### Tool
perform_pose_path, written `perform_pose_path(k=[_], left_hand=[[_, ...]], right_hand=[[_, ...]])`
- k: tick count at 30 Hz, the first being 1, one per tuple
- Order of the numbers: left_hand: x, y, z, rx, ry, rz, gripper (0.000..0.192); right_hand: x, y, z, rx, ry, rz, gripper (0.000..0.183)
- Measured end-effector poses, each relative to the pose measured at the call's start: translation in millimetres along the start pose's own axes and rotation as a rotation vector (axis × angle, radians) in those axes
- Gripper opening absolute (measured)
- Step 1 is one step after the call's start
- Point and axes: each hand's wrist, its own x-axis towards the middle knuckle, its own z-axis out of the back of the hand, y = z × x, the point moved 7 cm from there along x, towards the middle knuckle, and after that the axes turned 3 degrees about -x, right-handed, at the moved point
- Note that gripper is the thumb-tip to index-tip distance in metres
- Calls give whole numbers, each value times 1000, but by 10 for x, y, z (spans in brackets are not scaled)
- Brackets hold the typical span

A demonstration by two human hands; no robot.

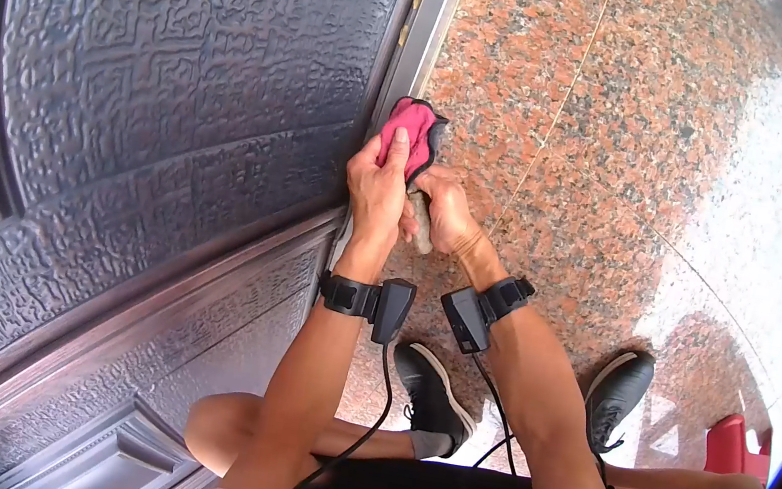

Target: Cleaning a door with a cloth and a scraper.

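A pink cloth with a dark edge (410,126) is bunched in my left hand (378,186), thumb on top of it, close beside the metal door frame (406,68). Just below the cloth, my right hand (447,211) holds a greyish, stick-like handle (420,225) whose upper end runs under the cloth; what it belongs to is hidden. Some fingers of my left hand show behind this handle. Both wrists carry black strapped devices with cables.
A dark, embossed metal door (198,64) fills the left side. Speckled reddish granite floor (600,162) lies to the right, with my black shoes (433,391) on it. A red plastic object (728,447) stands at the lower right.
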Motion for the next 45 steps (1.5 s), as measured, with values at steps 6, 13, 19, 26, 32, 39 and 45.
perform_pose_path(k=[6, 13, 19, 26, 32, 39, 45], left_hand=[[179, 12, 129, -79, -64, 165, 36], [417, 7, 289, -58, -26, 167, 38], [503, 50, 303, -114, -16, 68, 43], [566, 45, 293, -154, 47, -7, 47], [545, 58, 278, -199, 63, -52, 49], [570, 73, 216, -287, 33, -17, 45], [551, 88, 209, -331, -3, -20, 39]], right_hand=[[235, -29, -174, -87, 61, -10, 25], [439, 37, -381, -233, -63, 61, 30], [464, 92, -386, -376, -191, 142, 29], [522, 133, -323, -769, -441, 344, 27], [517, 89, -293, -724, -362, 412, 31], [476, 258, -321, -787, -389, 396, 32], [476, 242, -298, -840, -375, 367, 30]])
